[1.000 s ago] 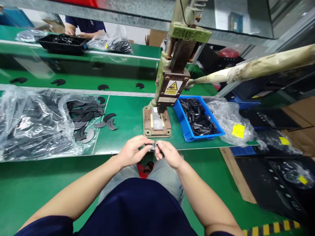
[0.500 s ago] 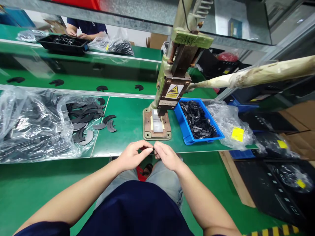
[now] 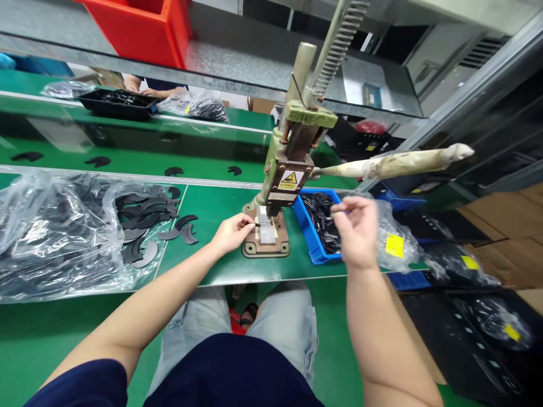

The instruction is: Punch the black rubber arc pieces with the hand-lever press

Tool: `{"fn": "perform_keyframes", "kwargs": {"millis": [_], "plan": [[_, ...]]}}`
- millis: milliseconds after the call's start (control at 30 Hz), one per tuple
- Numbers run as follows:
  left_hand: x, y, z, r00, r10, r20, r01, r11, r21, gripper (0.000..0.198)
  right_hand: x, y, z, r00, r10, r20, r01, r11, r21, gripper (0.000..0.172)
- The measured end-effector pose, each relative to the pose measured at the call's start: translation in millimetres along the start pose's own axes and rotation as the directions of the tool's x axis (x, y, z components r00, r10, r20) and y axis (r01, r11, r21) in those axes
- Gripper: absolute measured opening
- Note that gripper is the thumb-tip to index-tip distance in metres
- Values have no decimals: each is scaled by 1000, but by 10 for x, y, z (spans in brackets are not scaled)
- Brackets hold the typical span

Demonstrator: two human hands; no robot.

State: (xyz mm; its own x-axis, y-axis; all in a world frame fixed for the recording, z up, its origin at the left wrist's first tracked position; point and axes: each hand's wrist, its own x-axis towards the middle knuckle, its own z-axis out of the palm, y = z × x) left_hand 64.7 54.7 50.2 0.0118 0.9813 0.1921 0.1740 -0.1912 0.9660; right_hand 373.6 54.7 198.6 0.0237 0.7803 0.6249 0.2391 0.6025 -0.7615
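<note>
My left hand (image 3: 234, 230) pinches a small black plastic piece (image 3: 257, 225) at the left side of the metal fixture (image 3: 267, 234) on the base of a green hand press (image 3: 271, 169). The piece reaches over the fixture, under the press's ram. My right hand (image 3: 357, 230) is raised in front of the blue bin (image 3: 313, 249), below the press's wrapped lever handle (image 3: 403, 165) and apart from it. Its fingers are partly curled and smeared by motion, so whether they hold anything is unclear. Many small black plastic parts (image 3: 318, 210) fill the bin.
Left on the bench lies a clear plastic bag (image 3: 63, 243) of curved black pieces (image 3: 146, 209), some spilling out. Several curved pieces (image 3: 98, 161) sit on the green strip behind. A bag with a yellow label (image 3: 394, 245) is at right. Across the bench are another person's hands (image 3: 142, 89).
My hands have parted. The left has moved forward to the press fixture with the small black piece, and the right has swung right and up past the blue bin. The view has tilted up.
</note>
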Motion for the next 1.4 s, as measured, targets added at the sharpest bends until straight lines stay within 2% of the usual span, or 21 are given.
{"fn": "perform_keyframes", "kwargs": {"millis": [33, 100, 200, 233, 333, 367, 433, 533, 633, 767, 900, 967, 1067, 1167, 1233, 1300, 1400], "plan": [[100, -5, 5, 999, 42, 1, -42, 993, 110, 20, 229, -65, -96, 994, -111, -10, 111, 993, 41, 51], [244, 19, 22, 991, 121, 54, -132, 945, 301, 14, 667, -259, -236, 956, -288, 58, 281, 954, 108, 75], [347, 87, 62, 967, 198, 161, -251, 851, 462, 13, 1152, -620, -279, 888, -416, 194, 394, 908, 143, 97], [363, 106, 77, 957, 215, 193, -283, 825, 490, 14, 1248, -727, -252, 865, -437, 248, 412, 899, 149, 95], [391, 136, 111, 930, 250, 269, -358, 777, 518, 19, 1344, -932, -108, 807, -433, 402, 399, 901, 171, 50], [396, 139, 117, 924, 254, 285, -371, 771, 518, 21, 1320, -962, -60, 799, -422, 428, 379, 907, 185, 45], [402, 143, 119, 919, 253, 301, -380, 769, 513, 22, 1208, -974, 11, 804, -412, 429, 351, 911, 217, 52], [399, 142, 112, 921, 252, 298, -377, 774, 509, 23, 905, -891, 53, 846, -429, 316, 377, 901, 214, 49], [398, 130, 113, 923, 254, 288, -373, 775, 511, 23, 466, -678, 74, 875, -452, 175, 431, 890, 147, 44], [398, 131, 144, 934, 238, 265, -347, 776, 527, 19, -150, -281, 123, 849, -523, 71, 527, 848, -58, 36], [296, 191, 86, 945, 219, 241, -318, 784, 533, 18, -463, -36, 181, 863, -503, -45, 494, 859, -134, 31], [175, 214, -74, 940, 251, 230, -338, 774, 535, 20, -478, 7, 209, 863, -498, -92, 487, 866, -115, 30], [-90, 210, -541, 952, 262, 159, -299, 682, 667, 23, -439, 22, 253, 863, -488, -128, 480, 873, -90, 32], [-368, 152, -1151, 991, 130, 7, -72, 498, 864, 30, -425, 21, 311, 857, -479, -190, 474, 877, -73, 37], [-510, 89, -1483, 997, 31, -68, 52, 368, 928, 35, -433, 20, 347, 853, -471, -223, 469, 881, -64, 40], [-608, 18, -1670, 995, -44, -91, 100, 276, 956, 42, -444, 20, 367, 857, -459, -235, 457, 887, -65, 42], [-671, -84, -1684, 993, -97, -74, 95, 230, 969, 53, -458, 15, 356, 865, -449, -222, 446, 892, -66, 43]]}}
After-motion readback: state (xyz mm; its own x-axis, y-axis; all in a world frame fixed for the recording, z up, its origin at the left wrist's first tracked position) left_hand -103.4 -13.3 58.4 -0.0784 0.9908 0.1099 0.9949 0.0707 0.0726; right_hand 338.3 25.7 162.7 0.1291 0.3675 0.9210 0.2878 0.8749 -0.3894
